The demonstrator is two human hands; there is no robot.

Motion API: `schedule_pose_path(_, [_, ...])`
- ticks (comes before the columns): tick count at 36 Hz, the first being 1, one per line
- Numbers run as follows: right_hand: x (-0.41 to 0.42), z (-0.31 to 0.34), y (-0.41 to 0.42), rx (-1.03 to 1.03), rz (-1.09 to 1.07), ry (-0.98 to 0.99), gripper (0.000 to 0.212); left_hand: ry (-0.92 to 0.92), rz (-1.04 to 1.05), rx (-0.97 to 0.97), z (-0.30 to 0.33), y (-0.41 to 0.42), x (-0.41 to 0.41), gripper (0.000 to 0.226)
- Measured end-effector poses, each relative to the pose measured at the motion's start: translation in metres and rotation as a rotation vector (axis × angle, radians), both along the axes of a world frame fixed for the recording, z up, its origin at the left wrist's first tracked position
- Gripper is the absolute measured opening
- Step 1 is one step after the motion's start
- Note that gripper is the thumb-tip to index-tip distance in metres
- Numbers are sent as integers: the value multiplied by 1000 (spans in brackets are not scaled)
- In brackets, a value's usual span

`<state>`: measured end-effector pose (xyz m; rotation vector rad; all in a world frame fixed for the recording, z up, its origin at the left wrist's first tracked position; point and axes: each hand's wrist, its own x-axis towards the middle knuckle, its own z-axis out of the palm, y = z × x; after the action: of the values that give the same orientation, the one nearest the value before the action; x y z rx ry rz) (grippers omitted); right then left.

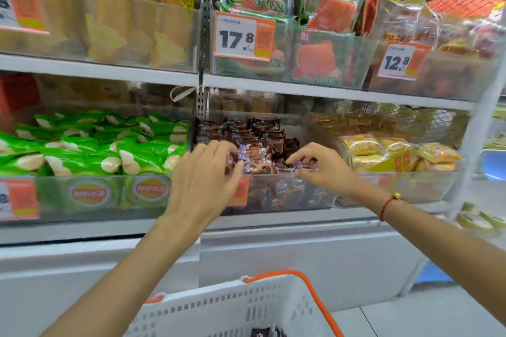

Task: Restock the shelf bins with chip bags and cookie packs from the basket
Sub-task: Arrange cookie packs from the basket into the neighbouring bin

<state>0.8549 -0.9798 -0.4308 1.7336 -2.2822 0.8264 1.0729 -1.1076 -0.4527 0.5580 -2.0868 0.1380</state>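
Right now you are in the placing step: both hands are over the middle bin (273, 191) of brown cookie packs (254, 139). Your left hand (204, 172) and right hand (319, 165) each pinch a pack with curled fingers at the front of this bin. Next, I think you must let them go flat inside it, then reach down to the basket (219, 312) below this bin, where one dark pack (261, 332) shows.

I stand before white metal shelving (328, 91), two tiers deep in view, split by a perforated upright post (202, 44). Orange-and-white price tags (243, 35) hang along the upper tier. Below the lower tier runs a plain white base panel (301, 254). Pale grey floor (424, 317) shows at lower right under flat, even light.
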Motion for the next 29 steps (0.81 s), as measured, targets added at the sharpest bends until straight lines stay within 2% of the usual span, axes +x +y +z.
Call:
schedule_pose_path(2, [15, -18, 19, 12, 21, -35, 15, -121, -32, 31, -10, 16, 3, 18])
schedule_pose_path(5, [29, -59, 44, 167, 38, -124, 12, -386, -44, 278, -36, 35, 2, 18])
schedule_pose_path(8, [41, -104, 63, 375, 63, -201, 14, -584, -43, 516, -70, 51, 1, 20])
schedule_pose_path(17, [75, -233, 91, 900, 81, -339, 28, -1053, -144, 979, -224, 91, 10, 20])
schedule_pose_path(20, [88, -266, 95, 1083, 177, -280, 25, -1273, -161, 1073, -281, 103, 16, 18])
schedule_pose_path(22, [95, -288, 97, 1156, 239, -240, 22, -1369, -167, 1143, -313, 112, 23, 28])
schedule_pose_path(23, [98, -299, 98, 1174, 251, -209, 28, -1393, -167, 1175, -325, 117, 28, 33])
schedule_pose_path(27, [106, -333, 102, 1288, 313, 98, 61, -1372, -122, 1322, -357, 135, 44, 46])
schedule_pose_path(29, [105, -342, 105, 1344, 335, 195, 69, -1312, -92, 1380, -372, 142, 48, 57])
